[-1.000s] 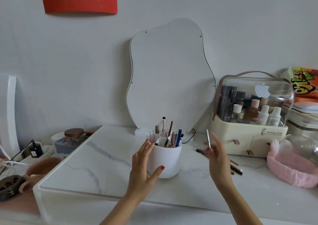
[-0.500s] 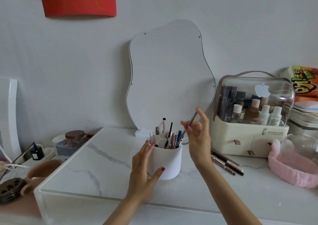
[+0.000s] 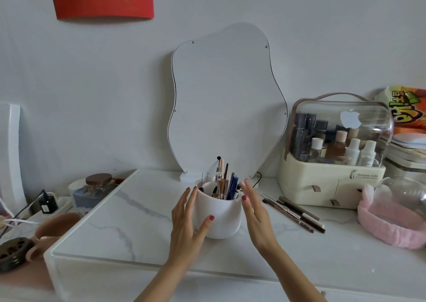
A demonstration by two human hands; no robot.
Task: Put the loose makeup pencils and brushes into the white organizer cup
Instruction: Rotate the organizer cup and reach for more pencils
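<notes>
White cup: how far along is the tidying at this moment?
Partly done. The white cup already holds a bunch of upright pencils and brushes. The left hand rests against the cup's side, and the right hand is open and empty just beside it. Still left: several loose pencils and brushes lie on the marble top, to the right of the cup, in front of the cream makeup case.

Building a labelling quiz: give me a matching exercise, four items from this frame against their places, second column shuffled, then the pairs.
Items:
1. white organizer cup
2. loose pencils
3. pink headband
4. brown-lidded jar

Places:
A. far right of the counter
B. between the left hand and right hand
C. left, behind the marble slab
D. flat on the counter, right of the cup

Pairs: 1-B, 2-D, 3-A, 4-C
</notes>
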